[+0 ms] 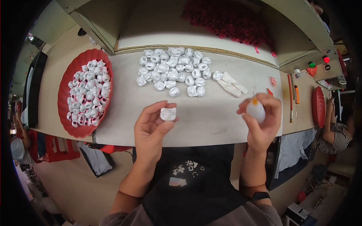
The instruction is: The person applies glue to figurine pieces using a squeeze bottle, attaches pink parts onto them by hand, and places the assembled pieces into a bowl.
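Pinched between thumb and fingertips of the left hand (151, 130), above the worktop's (211, 124) near edge, the small white piece (168, 113) looks light and rigid, while the right hand (262, 120) grips a squeeze bottle (255, 110).

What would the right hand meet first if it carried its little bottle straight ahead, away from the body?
Probably the folded white cloth beyond the right hand and its bottle, with the cluster of white pieces left of that line; depth is uncertain.

No pkgs, labels, signs or screens in view.
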